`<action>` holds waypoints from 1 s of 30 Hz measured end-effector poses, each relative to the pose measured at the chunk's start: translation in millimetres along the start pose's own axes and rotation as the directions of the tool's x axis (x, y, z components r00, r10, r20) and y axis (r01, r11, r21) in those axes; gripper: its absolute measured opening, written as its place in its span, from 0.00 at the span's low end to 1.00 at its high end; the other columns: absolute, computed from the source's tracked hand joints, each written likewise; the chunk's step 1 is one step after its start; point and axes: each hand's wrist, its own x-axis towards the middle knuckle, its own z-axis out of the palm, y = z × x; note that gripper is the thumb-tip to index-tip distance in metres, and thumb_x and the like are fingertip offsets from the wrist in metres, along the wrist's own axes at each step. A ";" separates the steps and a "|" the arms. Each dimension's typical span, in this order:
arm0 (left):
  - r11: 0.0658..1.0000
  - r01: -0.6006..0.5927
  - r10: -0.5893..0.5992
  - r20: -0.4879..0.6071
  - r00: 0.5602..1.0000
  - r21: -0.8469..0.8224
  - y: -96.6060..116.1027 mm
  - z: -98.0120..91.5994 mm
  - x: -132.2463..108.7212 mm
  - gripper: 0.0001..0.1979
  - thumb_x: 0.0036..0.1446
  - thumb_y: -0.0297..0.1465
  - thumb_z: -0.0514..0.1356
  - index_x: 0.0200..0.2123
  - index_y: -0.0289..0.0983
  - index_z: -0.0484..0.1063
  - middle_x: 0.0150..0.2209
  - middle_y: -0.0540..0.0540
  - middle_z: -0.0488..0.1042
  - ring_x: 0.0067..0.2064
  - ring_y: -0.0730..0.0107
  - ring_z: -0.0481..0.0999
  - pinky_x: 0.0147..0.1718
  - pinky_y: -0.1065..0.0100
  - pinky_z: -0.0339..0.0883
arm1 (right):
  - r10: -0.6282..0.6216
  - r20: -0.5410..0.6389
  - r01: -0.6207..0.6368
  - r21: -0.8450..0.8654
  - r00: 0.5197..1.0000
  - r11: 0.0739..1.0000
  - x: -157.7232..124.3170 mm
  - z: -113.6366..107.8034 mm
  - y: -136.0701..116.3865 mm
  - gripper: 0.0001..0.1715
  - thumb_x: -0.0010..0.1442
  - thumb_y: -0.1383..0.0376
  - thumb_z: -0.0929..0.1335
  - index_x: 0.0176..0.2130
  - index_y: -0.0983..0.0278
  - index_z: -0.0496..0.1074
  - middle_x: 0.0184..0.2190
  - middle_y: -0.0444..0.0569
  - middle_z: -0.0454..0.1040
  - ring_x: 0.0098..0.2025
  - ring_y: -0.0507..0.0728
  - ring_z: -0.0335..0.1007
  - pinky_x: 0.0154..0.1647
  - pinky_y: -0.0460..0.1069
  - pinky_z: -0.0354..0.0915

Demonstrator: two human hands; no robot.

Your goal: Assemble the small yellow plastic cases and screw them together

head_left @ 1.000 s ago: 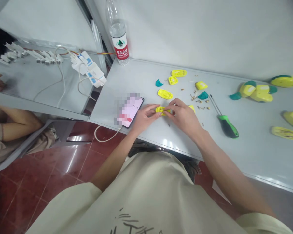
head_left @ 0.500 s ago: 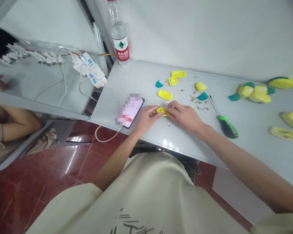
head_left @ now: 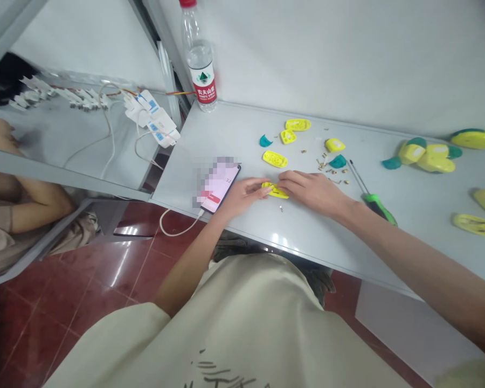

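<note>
A yellow plastic shell half (head_left: 278,192) lies on the table in front of me, its hollow side up with small parts inside. My left hand (head_left: 248,195) pinches its left end between thumb and fingers. Above its right part, my right hand (head_left: 307,188) has its fingers drawn together; their tips are hidden, and I cannot make out what is in them. A tiny metal piece (head_left: 281,208) rests just below the shell. Farther back are another yellow shell half (head_left: 275,159), a teal cap piece (head_left: 265,141) and several small brass-coloured parts (head_left: 322,163).
A phone (head_left: 222,186) on a white cable lies left of my hands. The green-handled screwdriver (head_left: 378,207) is partly behind my right forearm. Yellow-and-teal shells (head_left: 428,155) sit at right; a water bottle (head_left: 204,81) stands at back left. Another person's arm (head_left: 40,196) shows far left.
My right fingers have shifted up a little off the shell's right end, so more of it shows. My left hand keeps its hold. The whole view has shifted slightly.
</note>
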 end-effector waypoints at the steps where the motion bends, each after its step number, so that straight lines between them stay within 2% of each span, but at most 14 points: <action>1: 1.000 0.000 0.000 0.008 1.000 0.000 0.4 -0.9 -0.1 0.26 0.54 0.45 0.68 0.51 0.34 0.77 0.43 0.41 0.81 0.39 0.69 0.81 0.45 0.66 0.74 | -0.006 0.004 0.006 0.003 1.000 1.000 0.6 -0.6 0.5 0.15 0.72 0.68 0.58 0.49 0.65 0.71 0.48 0.52 0.77 0.41 0.54 0.73 0.28 0.49 0.56; 9: 1.000 -0.004 0.004 -0.004 1.000 0.018 1.6 0.0 -2.7 0.26 0.54 0.46 0.67 0.50 0.34 0.77 0.45 0.41 0.81 0.41 0.67 0.82 0.47 0.64 0.74 | -0.025 0.021 0.025 0.018 0.999 1.000 -0.8 -2.9 3.3 0.16 0.71 0.68 0.59 0.51 0.64 0.72 0.49 0.51 0.76 0.36 0.53 0.72 0.28 0.49 0.55; 13: 1.000 0.006 -0.005 -0.011 1.000 0.026 1.0 1.3 -1.3 0.27 0.53 0.46 0.68 0.51 0.34 0.77 0.42 0.42 0.82 0.42 0.65 0.82 0.47 0.64 0.74 | -0.019 0.012 0.019 0.022 1.000 1.000 0.4 -1.4 1.1 0.16 0.72 0.65 0.59 0.50 0.63 0.73 0.46 0.50 0.77 0.34 0.52 0.72 0.27 0.49 0.54; 18: 1.000 0.003 -0.003 -0.032 0.999 -0.001 2.8 1.3 1.3 0.28 0.53 0.47 0.68 0.50 0.32 0.77 0.40 0.41 0.82 0.39 0.67 0.82 0.45 0.65 0.75 | 0.012 -0.017 -0.013 -0.039 1.000 0.999 1.7 3.0 -1.3 0.15 0.72 0.67 0.59 0.48 0.64 0.73 0.46 0.50 0.77 0.34 0.52 0.72 0.26 0.49 0.53; 24: 0.996 -0.018 0.017 0.006 1.000 0.086 0.6 1.1 -0.3 0.28 0.55 0.47 0.67 0.51 0.33 0.76 0.44 0.41 0.82 0.42 0.64 0.83 0.47 0.64 0.74 | 0.028 0.095 -0.026 -0.024 0.995 0.999 -1.0 7.3 0.3 0.17 0.72 0.66 0.57 0.49 0.64 0.72 0.48 0.53 0.76 0.34 0.53 0.71 0.24 0.50 0.48; 30: 0.990 -0.038 0.036 0.015 0.999 0.135 -7.0 -0.4 1.4 0.28 0.56 0.47 0.66 0.52 0.34 0.76 0.43 0.41 0.81 0.41 0.65 0.83 0.45 0.64 0.74 | 0.030 0.157 -0.028 -0.010 0.987 1.000 1.2 5.7 1.4 0.18 0.71 0.69 0.57 0.51 0.63 0.71 0.50 0.54 0.76 0.36 0.55 0.72 0.23 0.50 0.49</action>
